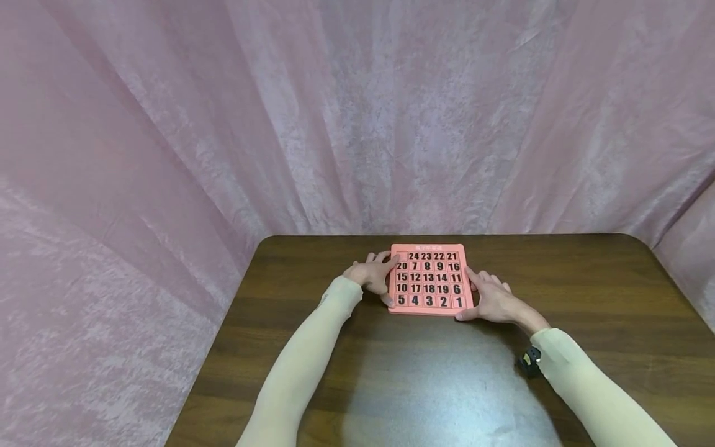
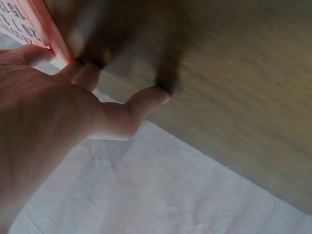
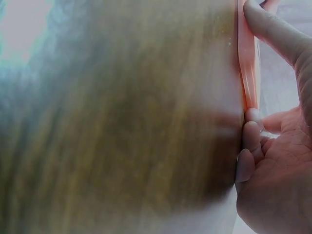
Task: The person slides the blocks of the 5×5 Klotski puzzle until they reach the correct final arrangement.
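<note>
A pink number slide puzzle (image 1: pixel 429 313) lies flat near the table's far edge, its numbered tiles face up. The gap among the tiles is at its top left, beside 24. At the puzzle's left side my left hand (image 1: pixel 373 275) has its fingers spread; the thumb touches the lower left corner and one finger the frame higher up. In the left wrist view another finger (image 2: pixel 146 103) reaches over the table. My right hand (image 1: pixel 494 299) grips the lower right corner, thumb (image 3: pixel 275 31) along the front edge and curled fingers against the right side.
The dark wooden table (image 1: pixel 592 292) has rounded far corners. Pink curtain (image 1: pixel 419 124) hangs right behind it and along the left side. A small black device (image 1: pixel 529 361) sits at the right wrist. Light glares on the tabletop in front of the puzzle.
</note>
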Demonstrator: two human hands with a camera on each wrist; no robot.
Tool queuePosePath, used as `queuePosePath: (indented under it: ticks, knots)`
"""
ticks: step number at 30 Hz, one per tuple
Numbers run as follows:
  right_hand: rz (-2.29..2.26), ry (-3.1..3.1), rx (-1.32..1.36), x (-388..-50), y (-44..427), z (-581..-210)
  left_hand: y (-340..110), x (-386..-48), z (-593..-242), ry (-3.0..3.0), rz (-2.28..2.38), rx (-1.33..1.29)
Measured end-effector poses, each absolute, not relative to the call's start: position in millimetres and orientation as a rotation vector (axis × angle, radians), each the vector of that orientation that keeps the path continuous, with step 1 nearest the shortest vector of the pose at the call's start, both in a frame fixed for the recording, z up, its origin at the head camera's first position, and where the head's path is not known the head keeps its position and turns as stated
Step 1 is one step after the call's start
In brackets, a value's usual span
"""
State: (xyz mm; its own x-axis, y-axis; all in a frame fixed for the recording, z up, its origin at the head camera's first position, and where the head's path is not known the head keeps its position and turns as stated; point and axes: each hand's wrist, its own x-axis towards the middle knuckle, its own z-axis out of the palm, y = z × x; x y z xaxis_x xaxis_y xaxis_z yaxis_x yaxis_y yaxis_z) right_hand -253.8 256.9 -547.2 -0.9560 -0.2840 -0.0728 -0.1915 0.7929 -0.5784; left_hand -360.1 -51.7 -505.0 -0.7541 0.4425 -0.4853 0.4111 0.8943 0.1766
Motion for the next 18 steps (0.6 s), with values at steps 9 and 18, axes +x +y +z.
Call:
queuePosePath:
  ticks: [9, 18]
  knots:
    - [-0.885, 2.828, -0.364, -255.3, 257.6, -548.4, -54.9, -362.3, -509.9, 2.536, 0.165, 0.659]
    - [-0.856, 2.821, -0.348, -257.7, 258.7, -550.3, -52.4, -363.8, -509.6, 2.549, 0.211, 0.638]
